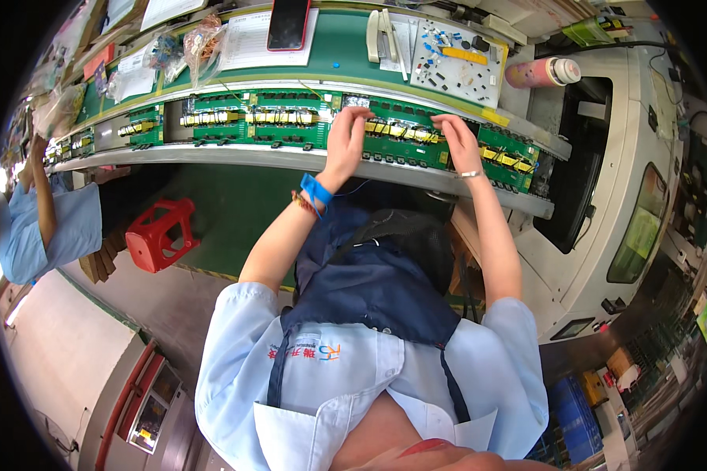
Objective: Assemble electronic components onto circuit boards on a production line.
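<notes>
Taking the spot between the hands as the centre, an open gap over the circuit board (401, 132) separates the left hand (346, 145) from the right hand (459, 143). At eleven o'clock, a strip of green table (342, 67) offers room to pass. Pale tools (381, 39) block twelve o'clock, a sheet of small parts (459, 74) one o'clock, and a bottle (542, 73) two o'clock. The bulky machine (640, 180) walls off three o'clock. A phone (288, 23) lies between ten and eleven; the metal rail (291, 156) crosses at six.

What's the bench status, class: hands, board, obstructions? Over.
Left hand, right hand at opposite ends of green circuit board; grip unclear. Board lies along metal rail. Nothing visibly blocking between hands.
</notes>
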Available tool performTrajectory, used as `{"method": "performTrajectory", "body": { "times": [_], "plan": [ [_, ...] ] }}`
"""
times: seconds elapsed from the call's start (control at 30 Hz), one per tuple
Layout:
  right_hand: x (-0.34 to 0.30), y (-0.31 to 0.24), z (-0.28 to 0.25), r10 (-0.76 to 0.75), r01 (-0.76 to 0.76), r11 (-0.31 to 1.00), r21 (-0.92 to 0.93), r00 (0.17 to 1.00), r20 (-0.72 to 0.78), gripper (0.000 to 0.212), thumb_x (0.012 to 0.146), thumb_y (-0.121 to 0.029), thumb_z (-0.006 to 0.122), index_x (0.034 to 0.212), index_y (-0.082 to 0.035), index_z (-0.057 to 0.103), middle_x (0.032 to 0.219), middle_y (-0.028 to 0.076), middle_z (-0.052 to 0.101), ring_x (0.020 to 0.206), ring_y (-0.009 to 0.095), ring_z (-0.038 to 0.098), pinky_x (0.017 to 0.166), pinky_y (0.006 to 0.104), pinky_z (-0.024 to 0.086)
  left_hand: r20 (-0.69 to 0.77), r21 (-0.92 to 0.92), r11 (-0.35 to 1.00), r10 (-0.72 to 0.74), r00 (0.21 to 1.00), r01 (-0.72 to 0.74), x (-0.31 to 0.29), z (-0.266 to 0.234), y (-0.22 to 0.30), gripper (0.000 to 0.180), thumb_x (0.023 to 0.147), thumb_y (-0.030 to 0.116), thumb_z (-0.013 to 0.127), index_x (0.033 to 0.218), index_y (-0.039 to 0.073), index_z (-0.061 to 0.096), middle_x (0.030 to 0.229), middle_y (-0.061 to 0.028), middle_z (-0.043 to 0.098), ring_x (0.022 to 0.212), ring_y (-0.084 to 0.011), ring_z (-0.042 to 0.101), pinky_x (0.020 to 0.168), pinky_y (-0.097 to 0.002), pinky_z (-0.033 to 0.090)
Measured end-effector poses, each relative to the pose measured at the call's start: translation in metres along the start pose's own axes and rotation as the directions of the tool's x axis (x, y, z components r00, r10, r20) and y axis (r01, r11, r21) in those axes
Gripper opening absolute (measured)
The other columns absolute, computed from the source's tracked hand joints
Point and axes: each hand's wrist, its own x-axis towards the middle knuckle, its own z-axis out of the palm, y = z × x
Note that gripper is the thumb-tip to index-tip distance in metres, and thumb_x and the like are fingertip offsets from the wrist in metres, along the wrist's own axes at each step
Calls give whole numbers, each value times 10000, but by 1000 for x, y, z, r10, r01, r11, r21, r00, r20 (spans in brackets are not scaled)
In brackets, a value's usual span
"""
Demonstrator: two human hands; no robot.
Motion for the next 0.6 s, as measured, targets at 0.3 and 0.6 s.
{"method": "performTrajectory", "body": {
  "times": [0.3,0.6],
  "plan": [
    [36,19,8,83,-121,991,61,894,440,354,941,-292,385,1044,-23,592,1005,74,615,978,163,560,886,276,398,515,-6,989,-122,848,146,43,14,-16,380,939,316,337,994,17,565,952,-117,606,930,-214,568,850,-305,408],
    [32,6,-9,44,-71,994,85,958,284,297,930,-222,402,1062,-13,566,1062,76,594,1032,174,523,907,282,372,303,-110,994,13,953,22,48,22,-7,307,936,255,375,1037,20,545,987,-139,603,944,-249,570,840,-312,418]
  ]
}}
